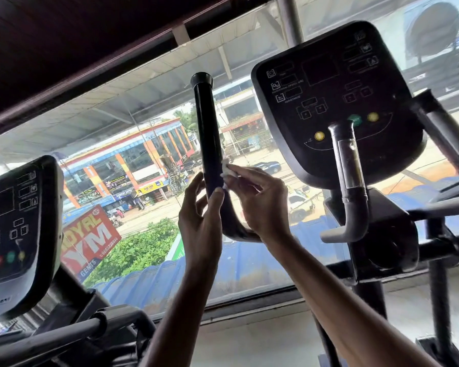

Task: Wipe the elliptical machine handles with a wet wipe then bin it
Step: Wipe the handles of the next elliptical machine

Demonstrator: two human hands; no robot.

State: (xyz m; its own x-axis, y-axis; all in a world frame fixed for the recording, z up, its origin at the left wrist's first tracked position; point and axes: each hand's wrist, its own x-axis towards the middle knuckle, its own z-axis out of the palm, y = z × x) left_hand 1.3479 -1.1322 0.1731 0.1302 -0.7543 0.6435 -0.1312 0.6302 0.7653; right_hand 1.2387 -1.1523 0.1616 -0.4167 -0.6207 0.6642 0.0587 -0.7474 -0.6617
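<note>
The wet wipe point(225, 169) is a small white wad at the fingertips of my right hand point(260, 202). I pinch it between thumb and fingers and press it on the right side of the black handle point(206, 128). This handle stands nearly upright, rising above both my hands, with a cap on its top end. Under my right hand it bends away to the right. My left hand point(200, 226) grips the handle from the left: the thumb lies on the front of the tube and the fingers are curled behind it, just below the wipe. To the right of my right hand is the console point(337, 102) of the machine, with a grey handle point(351, 170) in front of it. Far to the left of my left hand is a second console point(13, 234). Behind everything is a window point(133, 123).
</note>
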